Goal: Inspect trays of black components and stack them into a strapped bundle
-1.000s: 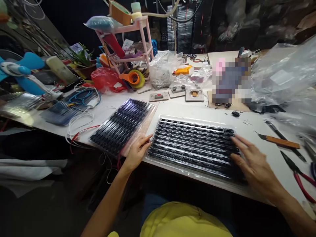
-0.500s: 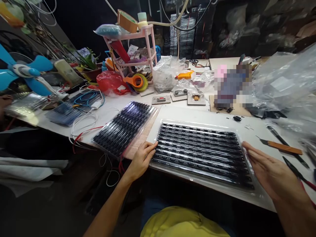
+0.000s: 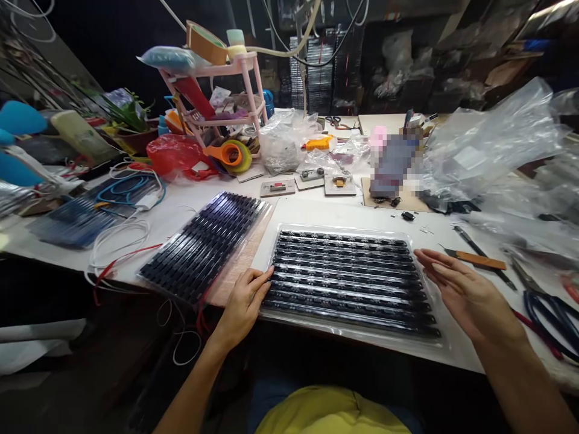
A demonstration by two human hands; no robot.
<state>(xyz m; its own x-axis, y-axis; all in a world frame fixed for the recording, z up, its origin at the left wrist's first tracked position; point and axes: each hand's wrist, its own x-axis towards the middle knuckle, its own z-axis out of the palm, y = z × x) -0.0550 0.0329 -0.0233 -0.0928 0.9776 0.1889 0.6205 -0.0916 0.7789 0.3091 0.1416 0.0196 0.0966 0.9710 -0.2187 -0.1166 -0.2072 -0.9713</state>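
Fingers [image 3: 261,278] of the left hand [image 3: 242,305] pinch the left rim of a tray [image 3: 337,330] of black strips [image 3: 344,283]; the right hand [image 3: 470,295] lies loosely uncurled at its right side, touch unclear. It rests at the near edge of a white table [image 3: 312,209], beside a second tray [image 3: 241,243]; beyond, a pink rack [image 3: 248,81] before a dark wall [image 3: 117,48]

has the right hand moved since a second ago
Yes, the right hand has moved rightward, nearer the orange-handled tool, off the black strips.
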